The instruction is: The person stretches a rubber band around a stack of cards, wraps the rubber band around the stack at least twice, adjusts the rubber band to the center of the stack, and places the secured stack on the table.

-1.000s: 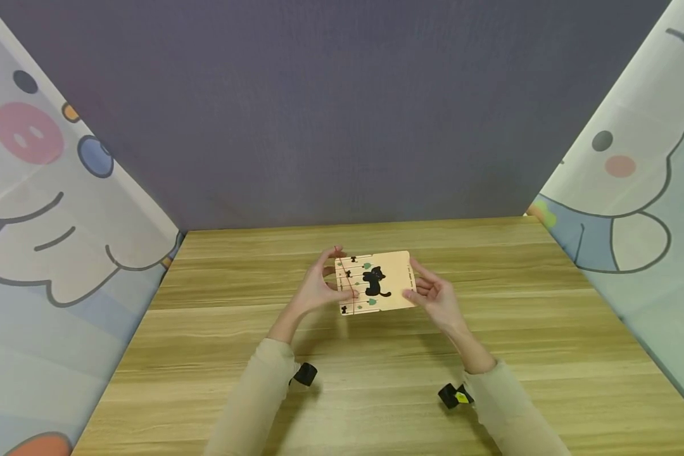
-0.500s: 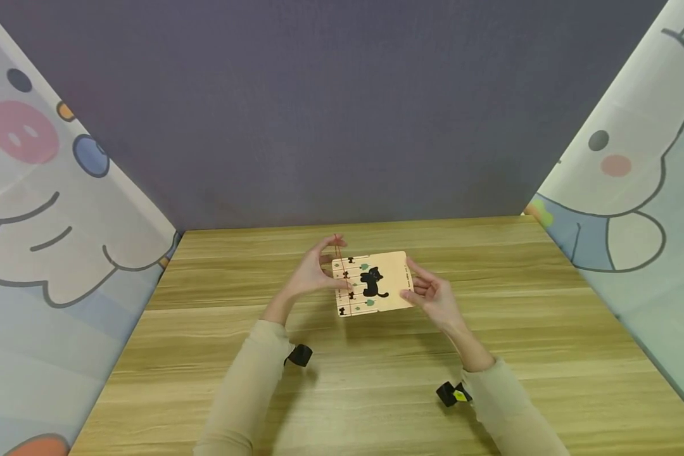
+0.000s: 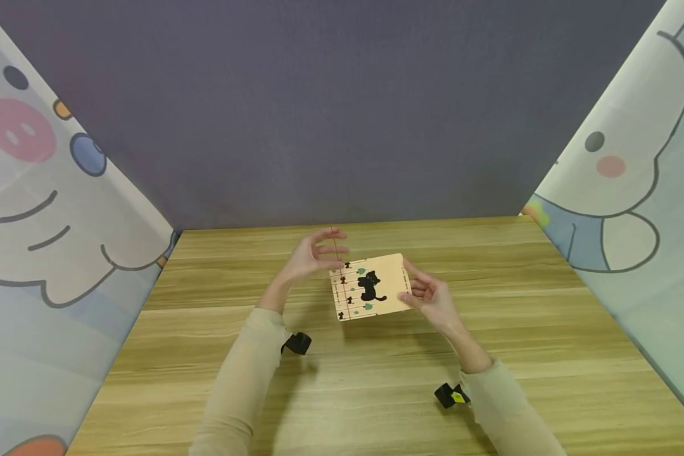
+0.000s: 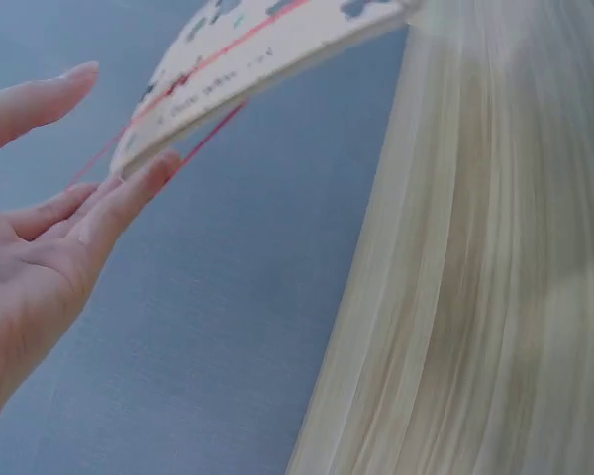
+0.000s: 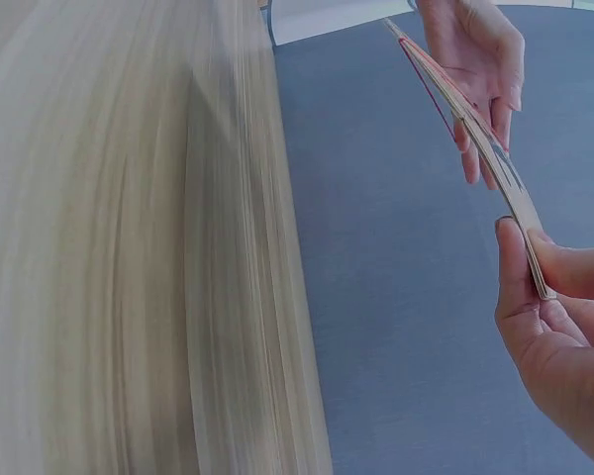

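A thin cream notebook (image 3: 389,278) with a black cat on its cover is held up above the table, tilted. My right hand (image 3: 437,305) pinches its right edge between thumb and fingers, as the right wrist view of the notebook (image 5: 515,203) shows. A thin red elastic band (image 4: 215,54) runs around the notebook's left end. My left hand (image 3: 308,256) is at the upper left corner, its fingers extended inside the band and stretching it away from the edge. In the left wrist view, the left thumb (image 4: 40,104) stands apart from the notebook.
Below lies a wood-grain table (image 3: 376,392). A dark grey panel (image 3: 342,114) rises at its back edge, and cartoon-printed sheets (image 3: 621,209) flank both sides. Black wrist devices (image 3: 299,343) are beneath the sleeves.
My left hand has moved up and away from the notebook's face, its thumb leaving the cover's middle. The band's upper part is drawn out past the top corner. The right hand keeps its pinch.
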### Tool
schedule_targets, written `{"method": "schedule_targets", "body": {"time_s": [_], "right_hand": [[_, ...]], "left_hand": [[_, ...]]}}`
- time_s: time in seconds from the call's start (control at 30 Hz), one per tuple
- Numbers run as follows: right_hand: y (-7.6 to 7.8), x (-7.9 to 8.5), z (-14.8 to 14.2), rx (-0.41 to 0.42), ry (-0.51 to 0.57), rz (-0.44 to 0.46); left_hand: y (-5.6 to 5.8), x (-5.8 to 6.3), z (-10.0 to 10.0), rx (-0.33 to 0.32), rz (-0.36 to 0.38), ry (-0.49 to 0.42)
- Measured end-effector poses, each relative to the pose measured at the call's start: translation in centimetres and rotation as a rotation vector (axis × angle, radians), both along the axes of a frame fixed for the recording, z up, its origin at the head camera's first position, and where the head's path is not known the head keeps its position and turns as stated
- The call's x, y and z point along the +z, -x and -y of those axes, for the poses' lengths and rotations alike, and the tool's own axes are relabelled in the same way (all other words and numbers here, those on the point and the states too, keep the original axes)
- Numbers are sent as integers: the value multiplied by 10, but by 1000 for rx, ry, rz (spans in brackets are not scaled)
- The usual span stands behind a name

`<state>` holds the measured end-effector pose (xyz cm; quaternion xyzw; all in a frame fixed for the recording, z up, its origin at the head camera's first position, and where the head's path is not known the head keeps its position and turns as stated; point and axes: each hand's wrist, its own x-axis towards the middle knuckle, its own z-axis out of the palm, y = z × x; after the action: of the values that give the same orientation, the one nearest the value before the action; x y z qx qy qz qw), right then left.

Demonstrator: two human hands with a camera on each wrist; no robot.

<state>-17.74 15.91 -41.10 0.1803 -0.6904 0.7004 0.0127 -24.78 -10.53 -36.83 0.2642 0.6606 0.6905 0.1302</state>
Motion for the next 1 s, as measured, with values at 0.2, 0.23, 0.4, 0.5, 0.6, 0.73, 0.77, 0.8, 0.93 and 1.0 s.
{"method": "schedule_targets", "body": {"time_s": [0.2,0.23,0.4,0.5,0.6,0.73,0.77,0.8,0.93,1.0], "right_hand": [[-1,-3,4,4,-30,23],[-1,-4,4,5,-34,25],[-3,-7,5,13,-35,35],[-3,-9,6,20,-31,38],[-4,-10,6,25,-24,51],[-6,-11,7,29,-21,68],[-6,-11,7,28,-21,70],[-6,-11,7,26,-21,70],[-7,-10,7,23,-17,64],[-6,-10,6,18,-25,54]], "left_hand": [[5,7,-2,135,71,23],[6,9,-3,152,103,3],[10,20,-6,198,264,-141],[13,25,-6,215,330,-196],[16,30,-5,221,359,-194],[21,33,-4,219,378,-143],[22,33,-4,220,382,-126],[23,34,-4,221,383,-108],[26,34,-6,233,374,-26],[27,32,-8,246,359,20]]}}
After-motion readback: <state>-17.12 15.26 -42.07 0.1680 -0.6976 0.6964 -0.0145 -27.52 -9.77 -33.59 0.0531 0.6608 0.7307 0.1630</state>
